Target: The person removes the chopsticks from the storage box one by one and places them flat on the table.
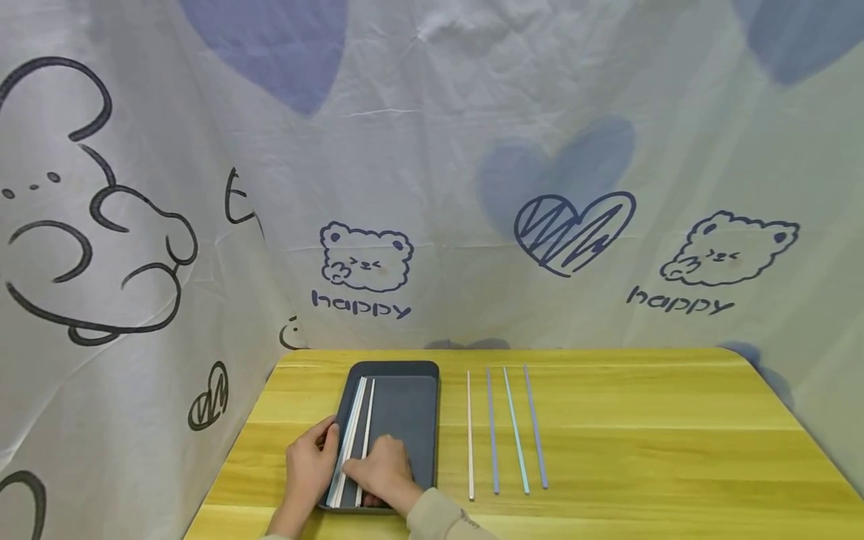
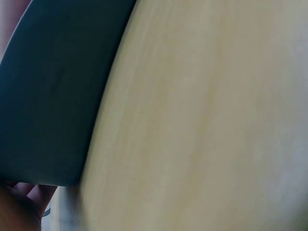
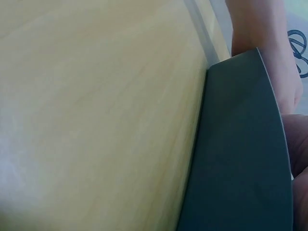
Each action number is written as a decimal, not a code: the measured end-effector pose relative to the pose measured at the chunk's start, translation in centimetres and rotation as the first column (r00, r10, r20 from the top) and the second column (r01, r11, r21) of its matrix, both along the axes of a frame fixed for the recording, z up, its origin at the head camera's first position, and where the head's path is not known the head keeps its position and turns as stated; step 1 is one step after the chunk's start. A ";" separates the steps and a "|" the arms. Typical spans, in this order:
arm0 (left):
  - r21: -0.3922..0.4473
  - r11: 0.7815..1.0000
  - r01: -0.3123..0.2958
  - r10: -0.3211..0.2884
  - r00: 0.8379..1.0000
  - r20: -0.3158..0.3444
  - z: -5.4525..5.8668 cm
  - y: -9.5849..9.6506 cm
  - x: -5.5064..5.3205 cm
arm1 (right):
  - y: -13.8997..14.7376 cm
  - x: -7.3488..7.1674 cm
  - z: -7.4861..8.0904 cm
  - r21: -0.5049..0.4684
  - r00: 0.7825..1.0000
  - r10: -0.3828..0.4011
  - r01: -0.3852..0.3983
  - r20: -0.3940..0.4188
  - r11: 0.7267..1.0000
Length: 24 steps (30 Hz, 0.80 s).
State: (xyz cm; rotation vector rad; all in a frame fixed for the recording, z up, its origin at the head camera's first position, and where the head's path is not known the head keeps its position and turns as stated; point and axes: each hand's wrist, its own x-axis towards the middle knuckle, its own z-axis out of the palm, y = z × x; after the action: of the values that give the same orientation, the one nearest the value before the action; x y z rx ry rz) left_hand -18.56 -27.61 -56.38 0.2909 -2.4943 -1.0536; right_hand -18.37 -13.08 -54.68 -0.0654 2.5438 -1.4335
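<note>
A dark grey rectangular tray (image 1: 405, 368) lies on the table, and several white chopsticks (image 1: 352, 429) form a bunch along its left side. My left hand (image 1: 310, 465) holds the tray's left rim with thumb and fingers. Over the near part of the tray, my right hand (image 1: 386, 469) has its fingers curled about a separate white chopstick (image 1: 368, 416); its thumb reaches left to the bunch. The fingertips are partly hidden. Both wrist views show mostly the tray's outer wall (image 2: 57, 96) and bare wood, with parts of hands at the frame edges.
Right of the tray, several chopsticks lie spaced apart: a pale pink one (image 1: 470, 435), a blue one (image 1: 492, 431), a light cyan one (image 1: 516, 431) and a purple one (image 1: 535, 427). The wooden table (image 1: 648, 442) meets a printed cloth (image 1: 466, 277) behind and at left.
</note>
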 end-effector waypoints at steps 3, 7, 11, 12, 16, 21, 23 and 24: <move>-0.003 1.000 -0.001 0.001 1.000 0.007 0.1 0.0 0.0 | 0.2 0.0 0.2 0.020 1.000 -0.010 0.010 0.018 1.000; -0.003 1.000 0.000 0.000 1.000 0.019 0.2 0.0 0.1 | 0.4 0.0 0.5 0.016 0.999 -0.025 0.024 0.021 1.000; -0.003 1.000 0.004 -0.004 1.000 0.012 0.2 0.0 0.1 | 0.8 0.0 0.7 -0.065 0.999 -0.048 0.048 0.002 0.997; -0.004 1.000 0.005 -0.005 1.000 0.009 0.2 0.0 0.0 | 0.9 -0.1 0.8 -0.092 0.999 -0.052 0.052 0.001 0.994; -0.011 1.000 0.001 -0.001 1.000 -0.002 0.2 0.0 0.0 | 1.4 -0.1 1.0 -0.166 0.999 -0.051 0.053 0.016 0.985; -0.013 1.000 0.001 -0.001 1.000 0.006 0.2 0.0 0.1 | 1.8 -0.1 1.5 -0.207 0.999 -0.047 0.049 0.014 0.977; -0.011 1.000 0.003 -0.003 1.000 0.013 0.2 0.0 0.1 | 2.0 -0.1 1.7 -0.215 0.999 -0.048 0.049 0.011 0.975; -0.010 1.000 0.002 -0.002 1.000 0.016 0.2 0.0 0.1 | 2.0 -0.2 1.9 -0.216 0.999 -0.048 0.049 0.012 0.975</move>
State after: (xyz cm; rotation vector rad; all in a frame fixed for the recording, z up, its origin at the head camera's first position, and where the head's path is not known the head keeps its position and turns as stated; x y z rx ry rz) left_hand -18.45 -27.59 -56.20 0.2949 -2.5136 -1.0435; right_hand -18.53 -11.04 -52.81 -0.0331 2.3887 -1.7217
